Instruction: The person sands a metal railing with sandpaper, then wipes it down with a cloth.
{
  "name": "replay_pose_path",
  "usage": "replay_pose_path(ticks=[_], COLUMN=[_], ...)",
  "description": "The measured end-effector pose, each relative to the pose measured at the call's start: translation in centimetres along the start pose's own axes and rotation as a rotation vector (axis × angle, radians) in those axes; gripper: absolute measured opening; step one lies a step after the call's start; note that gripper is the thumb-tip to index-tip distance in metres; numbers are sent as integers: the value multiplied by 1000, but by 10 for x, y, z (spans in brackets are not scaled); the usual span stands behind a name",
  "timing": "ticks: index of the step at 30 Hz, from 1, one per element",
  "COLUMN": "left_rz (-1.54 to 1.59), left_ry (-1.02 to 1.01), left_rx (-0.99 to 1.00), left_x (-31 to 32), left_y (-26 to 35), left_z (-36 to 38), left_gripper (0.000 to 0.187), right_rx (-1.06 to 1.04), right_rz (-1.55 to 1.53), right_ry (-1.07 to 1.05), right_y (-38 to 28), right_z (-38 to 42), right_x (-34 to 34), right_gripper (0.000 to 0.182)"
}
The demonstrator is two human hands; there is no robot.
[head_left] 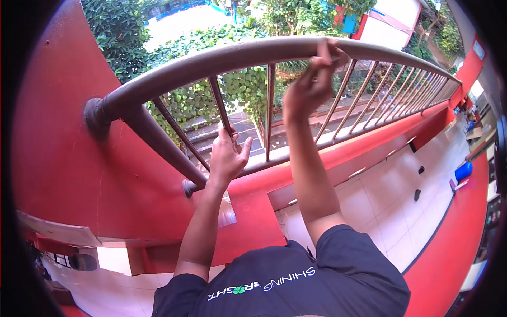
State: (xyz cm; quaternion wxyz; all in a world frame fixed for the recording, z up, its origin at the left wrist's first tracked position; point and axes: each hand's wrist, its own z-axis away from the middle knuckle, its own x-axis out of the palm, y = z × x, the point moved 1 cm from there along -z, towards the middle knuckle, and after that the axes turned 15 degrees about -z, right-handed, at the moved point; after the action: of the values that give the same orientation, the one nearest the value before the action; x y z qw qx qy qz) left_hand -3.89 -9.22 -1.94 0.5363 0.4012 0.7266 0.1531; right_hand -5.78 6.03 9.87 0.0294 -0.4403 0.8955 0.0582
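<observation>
A dark shirt (285,285) with white lettering fills the 6 o'clock edge. Above it, the left hand (227,156) is wrapped around a thin baluster (221,108) of the brown metal railing, fingers curled shut. At 12 o'clock the right hand (311,84) pinches the top rail (211,61), fingertips pressed together over it. Red wall (58,132) lies at 9 o'clock, tiled floor (401,195) at 4.

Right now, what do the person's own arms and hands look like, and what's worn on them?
Both hands, left hand and right hand, are bare: no gloves, rings or watch show. The forearms are uncovered too. Short dark sleeves of a T-shirt end above the elbows; the shirt carries white lettering and a small green clover mark.
</observation>
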Motion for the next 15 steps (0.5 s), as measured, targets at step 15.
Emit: replay_pose_path(ticks=[15], left_rz=[136], left_ry=[48], left_rx=[50], left_x=[3], left_y=[-5], left_z=[-1], left_gripper=[37], right_rx=[161], right_rz=[136], right_ry=[247], right_y=[31], right_z=[28], right_x=[-31], right_gripper=[29])
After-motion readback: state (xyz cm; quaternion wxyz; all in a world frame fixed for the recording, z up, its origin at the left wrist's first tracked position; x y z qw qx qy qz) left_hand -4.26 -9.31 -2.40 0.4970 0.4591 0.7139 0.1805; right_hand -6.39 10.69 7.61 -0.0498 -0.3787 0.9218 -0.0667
